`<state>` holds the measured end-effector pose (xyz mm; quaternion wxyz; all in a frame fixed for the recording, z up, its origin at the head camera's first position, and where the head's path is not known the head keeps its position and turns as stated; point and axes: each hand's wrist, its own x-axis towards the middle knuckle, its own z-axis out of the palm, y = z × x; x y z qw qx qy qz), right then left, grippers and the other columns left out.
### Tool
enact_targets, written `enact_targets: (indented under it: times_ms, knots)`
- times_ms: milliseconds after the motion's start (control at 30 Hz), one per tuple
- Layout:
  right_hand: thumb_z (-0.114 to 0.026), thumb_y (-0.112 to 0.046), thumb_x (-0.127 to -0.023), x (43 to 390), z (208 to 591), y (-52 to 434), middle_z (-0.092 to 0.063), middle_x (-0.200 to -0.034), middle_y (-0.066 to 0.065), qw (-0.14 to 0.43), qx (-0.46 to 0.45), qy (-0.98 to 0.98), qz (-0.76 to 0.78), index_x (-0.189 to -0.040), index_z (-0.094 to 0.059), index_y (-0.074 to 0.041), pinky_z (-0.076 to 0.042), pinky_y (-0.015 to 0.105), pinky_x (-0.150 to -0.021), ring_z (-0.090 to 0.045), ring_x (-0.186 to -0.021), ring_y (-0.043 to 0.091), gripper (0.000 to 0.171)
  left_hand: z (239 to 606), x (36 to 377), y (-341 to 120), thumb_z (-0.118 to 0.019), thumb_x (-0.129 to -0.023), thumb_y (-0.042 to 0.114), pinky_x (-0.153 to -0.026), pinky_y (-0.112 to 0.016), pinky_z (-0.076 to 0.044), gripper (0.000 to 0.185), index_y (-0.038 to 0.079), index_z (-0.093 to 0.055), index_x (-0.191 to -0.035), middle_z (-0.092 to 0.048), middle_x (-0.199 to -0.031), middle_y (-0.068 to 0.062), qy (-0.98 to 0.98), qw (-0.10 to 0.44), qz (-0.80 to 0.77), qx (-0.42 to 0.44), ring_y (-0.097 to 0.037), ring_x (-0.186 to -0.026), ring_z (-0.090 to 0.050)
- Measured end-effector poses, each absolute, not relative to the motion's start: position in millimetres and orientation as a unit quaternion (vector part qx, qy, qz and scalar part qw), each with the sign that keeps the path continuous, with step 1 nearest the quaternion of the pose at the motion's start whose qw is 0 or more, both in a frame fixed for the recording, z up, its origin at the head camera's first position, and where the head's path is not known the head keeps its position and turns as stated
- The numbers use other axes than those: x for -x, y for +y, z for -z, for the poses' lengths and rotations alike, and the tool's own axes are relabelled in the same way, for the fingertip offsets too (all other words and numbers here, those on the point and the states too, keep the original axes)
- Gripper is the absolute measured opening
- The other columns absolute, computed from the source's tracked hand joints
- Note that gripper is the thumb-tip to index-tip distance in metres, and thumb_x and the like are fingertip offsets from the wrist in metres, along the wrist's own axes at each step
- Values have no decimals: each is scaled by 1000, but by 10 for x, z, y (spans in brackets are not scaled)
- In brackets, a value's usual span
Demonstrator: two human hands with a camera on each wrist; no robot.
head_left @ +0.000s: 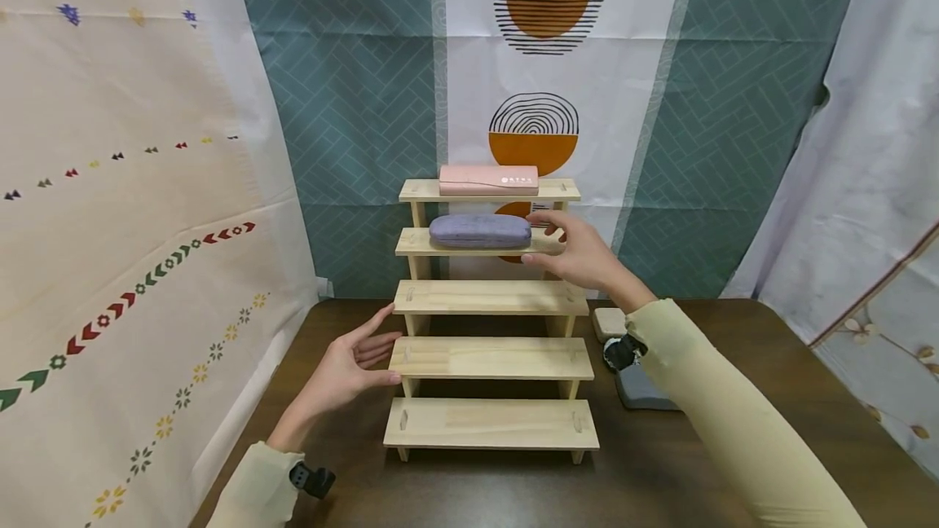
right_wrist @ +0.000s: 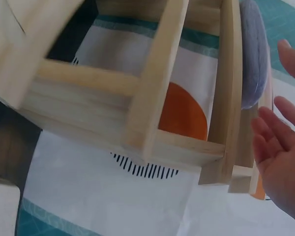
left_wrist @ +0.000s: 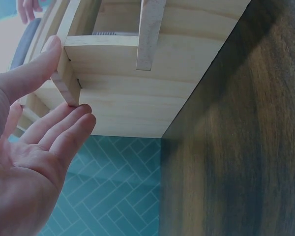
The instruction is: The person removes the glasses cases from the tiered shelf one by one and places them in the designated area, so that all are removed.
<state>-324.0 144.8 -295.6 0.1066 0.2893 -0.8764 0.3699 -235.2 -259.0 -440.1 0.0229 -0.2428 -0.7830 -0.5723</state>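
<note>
The purple case lies lengthwise on the second shelf from the top of the wooden rack. It is just beside your right hand and well above and to the right of your left hand.

Your right hand is released: thumb and fingers are parted around the case's right end, and the right wrist view shows a gap between the thumb and the case. Whether a fingertip brushes it, you cannot tell.

Your left hand grasps nothing in its palm; its fingers are extended, with thumb and fingertips against the left end of the second shelf from the bottom.

Directly above the purple case, a pink case sits on the top shelf. The rack stands on the dark surface. To its right, below your right forearm, are a beige object and a grey object, partly covered by your sleeve and wrist.
</note>
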Motion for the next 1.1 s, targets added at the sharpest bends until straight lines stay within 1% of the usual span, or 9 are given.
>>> enact_targets:
  times_ms: [167,233,333,400,533,600,733,900,1100]
  knots:
    - [-84,-25,-93,3410,2875,1401,-55,-151,15,68,-299,-882,-358,-152,-53,-4,-40,60,-116,-49,-139,40,70,4396,2350,-2582,-93,-79,2,-106,-46,-52,108,26,-36,-166,-58,-146,-25,-787,24,569,238,-39,-135,-57]
    - [-84,-25,-93,3457,2852,1381,-53,-153,16,58,-298,-883,-357,-153,-52,-5,-38,60,-118,-47,-141,40,71,4395,2351,-2579,-93,-78,1,-106,-47,-51,108,26,-36,-166,-58,-146,-25,-787,25,569,236,-39,-134,-58]
    - [-84,-27,-93,3524,2843,1350,-53,-153,16,48,-294,-886,-355,-154,-52,-5,-37,59,-119,-45,-143,39,72,4397,2354,-2574,-93,-78,1,-106,-48,-51,108,27,-36,-166,-58,-146,-24,-787,23,570,235,-39,-134,-58]
    - [-84,-27,-93,3561,2845,1330,-54,-152,15,43,-294,-887,-353,-154,-52,-5,-39,58,-117,-47,-141,37,72,4400,2356,-2572,-92,-78,0,-106,-47,-51,108,26,-36,-166,-58,-146,-24,-787,22,571,234,-39,-134,-58]
    - [-85,-27,-92,3630,2848,1279,-57,-147,14,36,-303,-880,-364,-151,-55,-6,-44,57,-112,-53,-130,33,70,4399,2355,-2571,-93,-78,1,-106,-46,-51,108,26,-36,-166,-58,-146,-24,-787,20,570,234,-39,-134,-58]
    - [-86,-26,-92,3650,2840,1251,-59,-144,12,33,-309,-875,-371,-150,-57,-8,-47,56,-109,-55,-124,32,67,4396,2354,-2574,-93,-78,1,-106,-48,-51,108,26,-36,-166,-58,-146,-24,-788,21,569,234,-39,-134,-58]
    - [-86,-26,-92,3658,2813,1187,-61,-141,10,33,-312,-873,-373,-146,-61,-10,-49,52,-104,-55,-118,31,62,4386,2360,-2579,-93,-78,2,-107,-51,-50,108,27,-36,-166,-58,-146,-24,-789,23,567,236,-38,-134,-58]
    - [-86,-22,-91,3667,2803,1145,-62,-138,13,32,-301,-873,-382,-143,-64,-8,-47,48,-103,-56,-117,32,58,4370,2359,-2579,-93,-78,1,-107,-49,-50,108,27,-36,-166,-58,-146,-23,-788,23,568,236,-38,-134,-58]
    - [-86,-18,-91,3672,2835,1144,-61,-138,15,24,-296,-868,-398,-143,-63,-6,-49,46,-99,-56,-116,32,58,4372,2339,-2579,-93,-78,1,-107,-47,-51,108,26,-36,-166,-58,-147,-24,-791,22,566,232,-38,-135,-57]
